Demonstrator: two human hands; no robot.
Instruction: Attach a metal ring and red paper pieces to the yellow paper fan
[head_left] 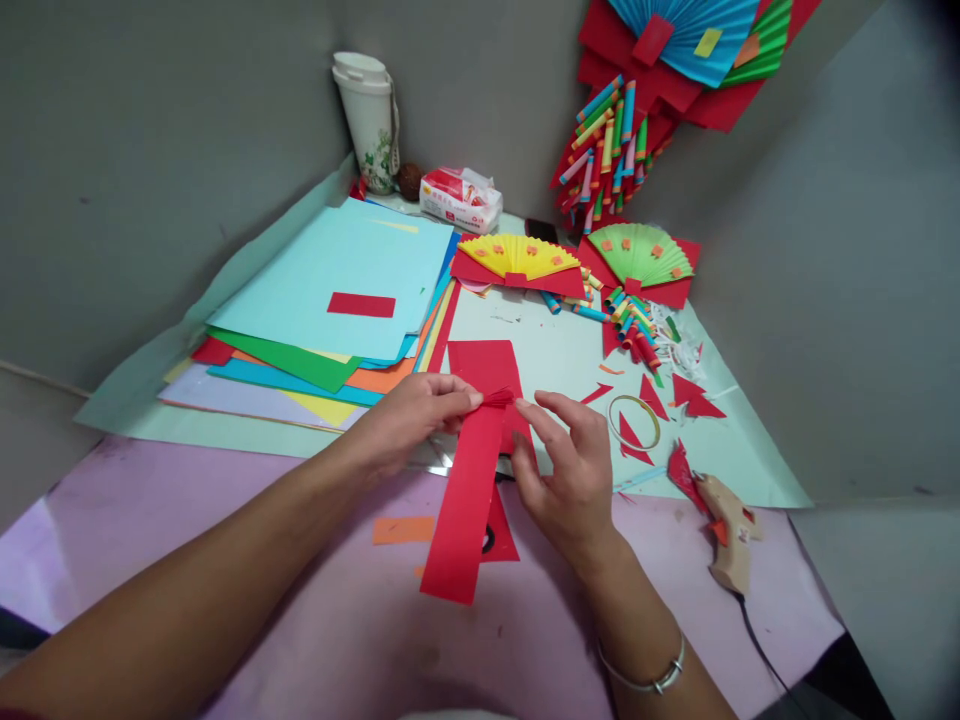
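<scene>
A long red paper strip (466, 500) hangs toward me, its far end folded into narrow stacked pleats. My left hand (409, 420) pinches the left end of those pleats between thumb and index finger. At the pleats' right end is my right hand (566, 465), fingers curved and apart, with the index fingertip at or very close to the paper. Behind the pleats lies a wider red paper piece (484, 362). Under the strip, a red scrap and the black handle of what looks like scissors (489, 540) are partly hidden. An orange paper rectangle (403, 530) lies left of the strip.
Stacked coloured paper (337, 270) lies at left. A yellow fan (517, 257), a green fan (637, 255) and rolled paper tubes (634, 325) are behind. On the right are a tape ring (658, 430), red scraps and a corded glue gun (731, 530). A lidded cup (367, 125) stands behind.
</scene>
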